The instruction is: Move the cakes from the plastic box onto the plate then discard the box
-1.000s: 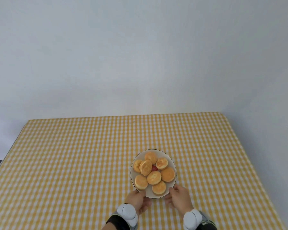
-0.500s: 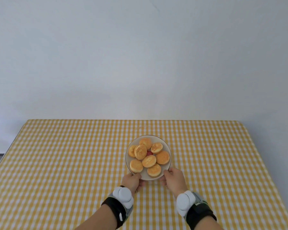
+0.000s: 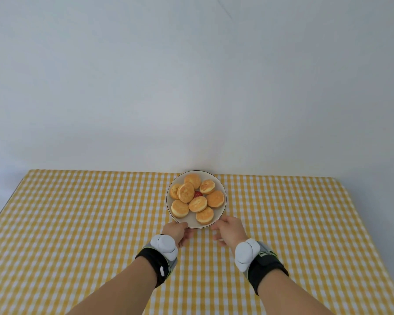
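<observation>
A round white plate [image 3: 218, 216] with a dark rim holds several golden round cakes [image 3: 197, 203] around a small red spot in the middle. The plate sits over the far middle of the table, its far rim level with the table's back edge. My left hand [image 3: 177, 232] grips the plate's near-left rim. My right hand [image 3: 229, 229] grips the near-right rim. Both arms are stretched forward. No plastic box is in view.
A yellow and white checked cloth covers the table [image 3: 77, 223]. A plain white wall [image 3: 191, 87] rises right behind the table's far edge. Both wrists wear black bands with white pods.
Both hands have carried the plate of cakes away from me toward the table's far edge, and my arms have stretched out. The camera has tilted up.
</observation>
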Available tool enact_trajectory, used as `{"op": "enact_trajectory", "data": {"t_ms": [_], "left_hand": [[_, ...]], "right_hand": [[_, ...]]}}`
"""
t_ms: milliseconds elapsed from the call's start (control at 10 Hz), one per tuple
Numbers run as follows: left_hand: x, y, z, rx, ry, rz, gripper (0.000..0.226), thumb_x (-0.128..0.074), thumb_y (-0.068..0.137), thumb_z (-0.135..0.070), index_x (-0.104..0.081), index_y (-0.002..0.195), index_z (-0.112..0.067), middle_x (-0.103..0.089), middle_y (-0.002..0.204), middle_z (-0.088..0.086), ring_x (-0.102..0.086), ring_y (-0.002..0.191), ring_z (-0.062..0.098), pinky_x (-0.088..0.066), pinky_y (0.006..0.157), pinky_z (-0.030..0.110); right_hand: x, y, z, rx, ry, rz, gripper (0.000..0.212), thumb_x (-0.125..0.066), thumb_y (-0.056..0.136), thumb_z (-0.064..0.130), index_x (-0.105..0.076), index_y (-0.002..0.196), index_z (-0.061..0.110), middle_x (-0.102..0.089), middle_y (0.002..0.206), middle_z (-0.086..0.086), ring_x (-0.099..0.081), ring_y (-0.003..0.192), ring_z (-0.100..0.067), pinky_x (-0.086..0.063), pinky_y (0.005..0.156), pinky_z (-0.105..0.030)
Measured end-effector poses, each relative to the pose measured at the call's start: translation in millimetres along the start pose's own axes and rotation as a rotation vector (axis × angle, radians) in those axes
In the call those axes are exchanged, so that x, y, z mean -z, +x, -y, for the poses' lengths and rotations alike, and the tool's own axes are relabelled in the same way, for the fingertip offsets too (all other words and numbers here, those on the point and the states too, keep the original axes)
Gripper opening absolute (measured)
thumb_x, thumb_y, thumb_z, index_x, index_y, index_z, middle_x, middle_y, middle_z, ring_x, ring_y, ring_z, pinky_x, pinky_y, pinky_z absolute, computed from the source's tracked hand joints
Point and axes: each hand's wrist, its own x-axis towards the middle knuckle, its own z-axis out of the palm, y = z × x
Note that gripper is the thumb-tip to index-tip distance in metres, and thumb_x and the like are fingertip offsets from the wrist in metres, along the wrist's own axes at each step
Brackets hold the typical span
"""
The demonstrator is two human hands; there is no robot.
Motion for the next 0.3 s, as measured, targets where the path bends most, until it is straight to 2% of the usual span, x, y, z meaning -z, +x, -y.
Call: {"op": "enact_trajectory", "data": {"t_ms": [100,200,300], "left_hand": [[1,-13,0,0.009,0.012,0.018,0.021,-0.05,0.095,-0.011,-0.064,0.092,0.004,-0.066,0.072,0.015,-0.054,0.044,0.018,-0.038,0.04,0.022],[5,-37,-6,0.015,0.005,-0.011,0.022,-0.051,0.096,-0.016,-0.062,0.09,0.001,-0.068,0.084,0.013,-0.06,0.052,0.018,-0.041,0.043,0.022],[17,-70,-11,-0.035,0.007,-0.013,0.016,-0.052,0.096,-0.018,-0.057,0.092,-0.002,-0.066,0.089,0.013,-0.06,0.055,0.019,-0.039,0.045,0.025]], "right_hand": [[5,-12,-2,0.005,-0.009,0.011,0.023,-0.047,0.096,0.013,-0.063,0.112,0.007,-0.069,0.102,-0.01,-0.063,0.063,-0.022,-0.047,0.051,-0.029],[9,-19,-9,0.006,-0.107,-0.023,0.039,-0.049,0.097,0.022,-0.053,0.132,0.007,-0.067,0.1,-0.008,-0.065,0.074,-0.023,-0.055,0.057,-0.032],[13,-40,-14,0.088,-0.223,-0.07,0.046,-0.05,0.096,0.032,-0.05,0.137,0.014,-0.066,0.117,-0.007,-0.067,0.1,-0.026,-0.058,0.088,-0.043]]}}
